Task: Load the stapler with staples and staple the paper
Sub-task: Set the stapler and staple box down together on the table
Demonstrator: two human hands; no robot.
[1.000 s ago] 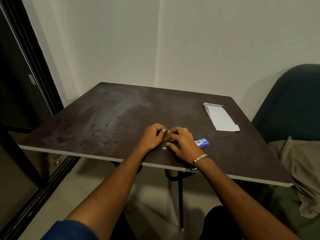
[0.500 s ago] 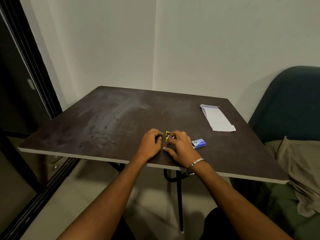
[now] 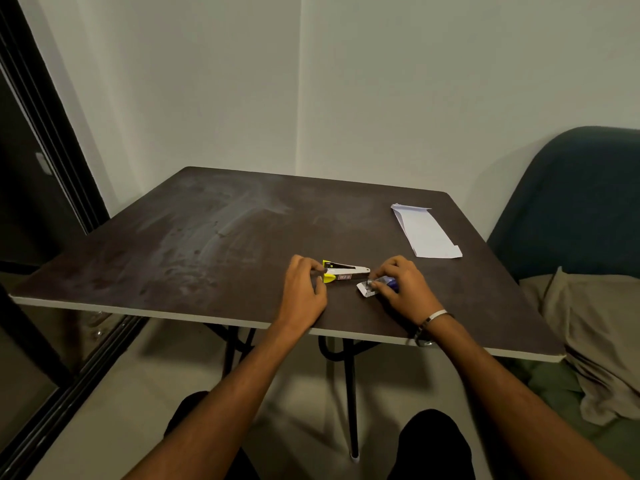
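Hands now apart, no longer huddled together over the stapler as 0.5 s back. Stapler exposed on the table near the front edge, yellow end toward left hand, top looks hinged open, magazine likely exposed; too small to tell if staples are in. Left hand at the yellow end, fingertips pinching it, steadying. Right hand moved off to the staple box just right of the stapler, fingers curled on it, white flap sticking out toward the stapler; whether a strip is already between the fingertips cannot be told. Paper folded, lying well apart at the far right of the table, untouched. Meaning: opening step seemingly done, now at fetching staples; loading not yet done, stapling not begun. Next likely needs 1 strip pulled out and laid in the open channel, legs down. Risk: small strip breaking or dropping in the dim light.
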